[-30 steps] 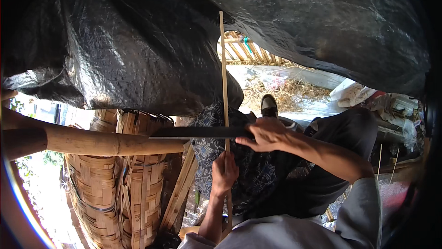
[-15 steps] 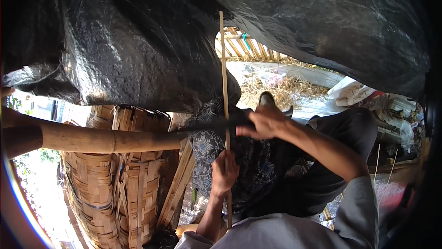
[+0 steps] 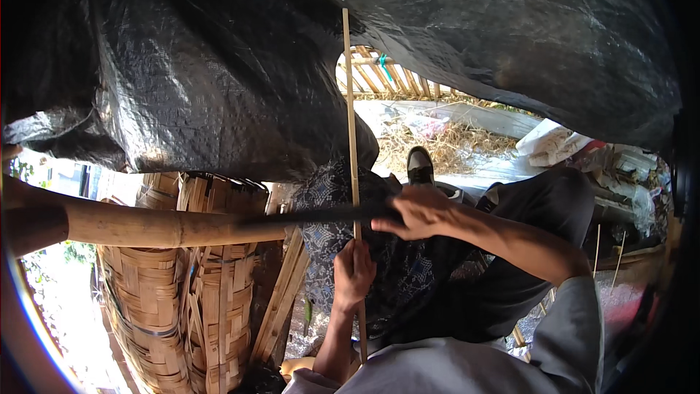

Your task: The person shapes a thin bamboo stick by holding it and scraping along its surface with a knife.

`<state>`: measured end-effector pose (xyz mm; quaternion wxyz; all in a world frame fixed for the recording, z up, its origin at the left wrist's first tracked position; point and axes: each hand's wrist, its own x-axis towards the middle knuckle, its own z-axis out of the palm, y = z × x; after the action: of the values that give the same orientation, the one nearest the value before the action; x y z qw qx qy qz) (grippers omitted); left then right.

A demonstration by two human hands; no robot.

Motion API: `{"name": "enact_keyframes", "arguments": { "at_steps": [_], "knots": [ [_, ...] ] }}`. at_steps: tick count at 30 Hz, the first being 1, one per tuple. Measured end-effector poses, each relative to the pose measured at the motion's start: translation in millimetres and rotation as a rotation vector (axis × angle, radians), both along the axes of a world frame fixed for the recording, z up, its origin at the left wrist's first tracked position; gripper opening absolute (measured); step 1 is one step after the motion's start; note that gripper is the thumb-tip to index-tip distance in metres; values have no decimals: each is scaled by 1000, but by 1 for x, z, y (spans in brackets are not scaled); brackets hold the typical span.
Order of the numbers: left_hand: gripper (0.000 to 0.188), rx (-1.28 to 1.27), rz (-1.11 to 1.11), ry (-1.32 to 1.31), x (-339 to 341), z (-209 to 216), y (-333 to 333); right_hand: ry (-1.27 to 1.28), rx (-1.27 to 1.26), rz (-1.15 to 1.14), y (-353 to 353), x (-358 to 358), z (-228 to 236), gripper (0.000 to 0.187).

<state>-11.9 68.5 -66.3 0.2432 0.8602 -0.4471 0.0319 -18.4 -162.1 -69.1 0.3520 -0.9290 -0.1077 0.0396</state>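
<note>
A long, thin bamboo strip (image 3: 351, 124) runs upright from my lap toward the dark sheet overhead. My left hand (image 3: 354, 274) is closed round its lower part. My right hand (image 3: 417, 213) grips a long dark-bladed knife (image 3: 321, 216), whose handle is mostly hidden by the fingers. The blade, smeared by motion, lies crosswise over the strip just above my left hand and points left. Its tip reaches in front of a thick bamboo pole (image 3: 153, 226). Patterned dark cloth (image 3: 328, 248) covers my lap behind the strip.
Black plastic sheeting (image 3: 219, 66) hangs low across the far side. Tall woven bamboo baskets (image 3: 149, 299) stand at the left under the pole. Straw (image 3: 445, 142) litters the ground beyond my shoe (image 3: 420, 166). Split bamboo pieces (image 3: 281, 295) lean beside the baskets.
My right hand and the knife have come slightly nearer along the strip, toward my left hand. The strip's far end sits a little higher and further left; my left hand has hardly moved.
</note>
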Motion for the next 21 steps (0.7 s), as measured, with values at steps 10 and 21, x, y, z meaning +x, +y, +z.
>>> {"name": "enact_keyframes", "arguments": {
  "at_steps": [10, 21],
  "knots": [
    [26, -312, 294, 761, 3, 1, -16, 89, 5, -117, -11, 9, 13, 67],
    [28, -485, 475, 1287, -3, 36, -24, -97, -127, -68, -8, -1, 9, 65]
  ]
}}
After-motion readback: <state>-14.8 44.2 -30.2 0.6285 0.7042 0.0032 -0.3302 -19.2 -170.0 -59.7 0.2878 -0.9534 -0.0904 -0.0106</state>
